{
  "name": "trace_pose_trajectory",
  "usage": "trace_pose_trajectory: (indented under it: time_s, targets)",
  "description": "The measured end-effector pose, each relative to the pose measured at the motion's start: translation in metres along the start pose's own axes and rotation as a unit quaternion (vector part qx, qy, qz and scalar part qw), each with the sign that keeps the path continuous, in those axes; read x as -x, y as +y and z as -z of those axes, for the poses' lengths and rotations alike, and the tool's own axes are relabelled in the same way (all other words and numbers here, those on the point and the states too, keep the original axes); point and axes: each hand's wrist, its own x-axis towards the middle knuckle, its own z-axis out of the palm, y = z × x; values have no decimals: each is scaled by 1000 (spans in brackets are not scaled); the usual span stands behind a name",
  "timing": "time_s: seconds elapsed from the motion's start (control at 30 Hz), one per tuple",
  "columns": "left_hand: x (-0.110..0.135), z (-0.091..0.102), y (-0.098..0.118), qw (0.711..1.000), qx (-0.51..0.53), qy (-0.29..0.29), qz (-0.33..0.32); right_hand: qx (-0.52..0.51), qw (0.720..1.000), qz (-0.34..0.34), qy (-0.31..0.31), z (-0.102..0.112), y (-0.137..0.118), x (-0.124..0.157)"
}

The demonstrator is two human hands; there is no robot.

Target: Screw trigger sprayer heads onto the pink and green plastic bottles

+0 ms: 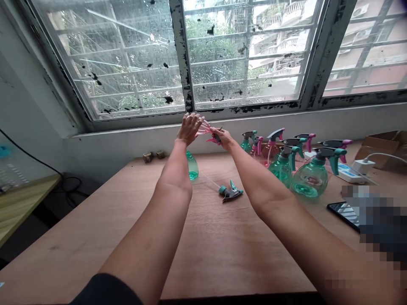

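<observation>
Both arms stretch far out over the wooden table (197, 237). My left hand (189, 128) wraps round a clear pink bottle (202, 127), held up in front of the window sill. My right hand (222, 136) grips a pink and grey trigger sprayer head (215, 138) at the bottle's mouth. Below the hands, an open teal bottle (192, 167) without a head stands on the table. A loose teal and grey sprayer head (230, 192) with its thin tube lies beside it.
Several finished teal and pink spray bottles (295, 167) cluster at the right of the table. A white power strip (349, 173), a cardboard box (383, 146) and a phone (345, 212) lie further right. Two small blocks (153, 156) sit by the wall.
</observation>
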Motion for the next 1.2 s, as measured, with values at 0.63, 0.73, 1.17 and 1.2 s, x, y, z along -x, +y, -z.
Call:
trace_pose_trajectory:
  time_s: [0.63,0.73,1.17,1.2]
  targets:
    - [-20,-8,15,999,-25,7,-20,-70,997,1,45,11,9,-8]
    - [-20,-3,18,999,-27,11,-15,-64,997,11,52,9,8,-6]
    - [-47,131,-2,999,-8,30,-12,-60,987,147,14,-6,-111,35]
    - [-42,149,1,999,-16,36,-23,-59,986,156,5,-8,-124,46]
